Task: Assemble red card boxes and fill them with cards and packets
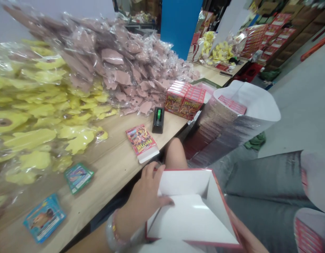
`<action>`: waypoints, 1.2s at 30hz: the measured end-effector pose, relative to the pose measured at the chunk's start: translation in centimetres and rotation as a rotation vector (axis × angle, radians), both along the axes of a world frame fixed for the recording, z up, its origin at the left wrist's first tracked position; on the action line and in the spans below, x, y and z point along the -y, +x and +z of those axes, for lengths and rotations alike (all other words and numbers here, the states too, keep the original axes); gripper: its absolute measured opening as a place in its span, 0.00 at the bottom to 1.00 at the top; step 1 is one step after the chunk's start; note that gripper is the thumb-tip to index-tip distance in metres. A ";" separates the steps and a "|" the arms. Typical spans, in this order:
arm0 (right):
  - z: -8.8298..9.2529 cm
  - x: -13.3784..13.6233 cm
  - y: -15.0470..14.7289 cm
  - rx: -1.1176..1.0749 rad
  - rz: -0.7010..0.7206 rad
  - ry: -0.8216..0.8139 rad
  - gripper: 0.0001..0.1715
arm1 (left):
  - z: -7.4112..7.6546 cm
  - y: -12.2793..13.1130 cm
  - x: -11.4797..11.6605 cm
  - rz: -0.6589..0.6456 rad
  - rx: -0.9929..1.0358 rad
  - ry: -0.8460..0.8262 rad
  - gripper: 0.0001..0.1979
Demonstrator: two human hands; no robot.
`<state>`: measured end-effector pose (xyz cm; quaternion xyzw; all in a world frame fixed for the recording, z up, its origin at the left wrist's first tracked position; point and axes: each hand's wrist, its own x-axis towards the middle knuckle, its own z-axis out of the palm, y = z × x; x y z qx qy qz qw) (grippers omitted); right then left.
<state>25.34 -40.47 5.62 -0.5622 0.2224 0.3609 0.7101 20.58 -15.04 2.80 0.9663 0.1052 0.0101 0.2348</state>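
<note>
2 hands flank a box [188, 218], open-mouthed, at the bottom centre of the frame. The left hand [148, 196], partly curled, clasps the left wall, thumb inside; the right hand [241, 226] lies against the right wall, fingers hidden, its grip impossible to tell. The box's long axis is unclear from this angle. Nearer the left hand, at centre, a red packet [142, 142] lies on the table [112, 168], beside a tape dispenser [158, 124]. A knee [176, 154] stands past the far rim; a blue card pile [44, 218] lies lower left.
</note>
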 end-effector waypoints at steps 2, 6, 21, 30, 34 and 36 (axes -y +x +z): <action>-0.5 -0.2 -0.6 -0.046 -0.057 0.054 0.32 | -0.2 -0.3 -0.1 0.000 -0.003 -0.010 0.43; -1.2 -1.1 -0.3 -0.054 -0.184 0.054 0.39 | -0.1 -0.7 -0.4 0.026 -0.036 -0.032 0.44; -2.8 0.9 3.6 0.436 0.610 -0.883 0.45 | 1.5 0.7 1.3 0.036 -0.031 0.128 0.29; -3.0 -1.1 3.6 0.495 0.420 -0.853 0.47 | 2.5 0.9 -0.7 0.011 -0.029 -0.080 0.12; -1.3 -0.6 3.0 0.261 0.093 -0.415 0.44 | 1.6 -0.1 -2.4 0.066 0.045 -0.306 0.11; 0.4 -0.4 3.4 0.143 0.098 -0.224 0.43 | 1.2 -0.6 -2.7 0.106 0.110 -0.445 0.12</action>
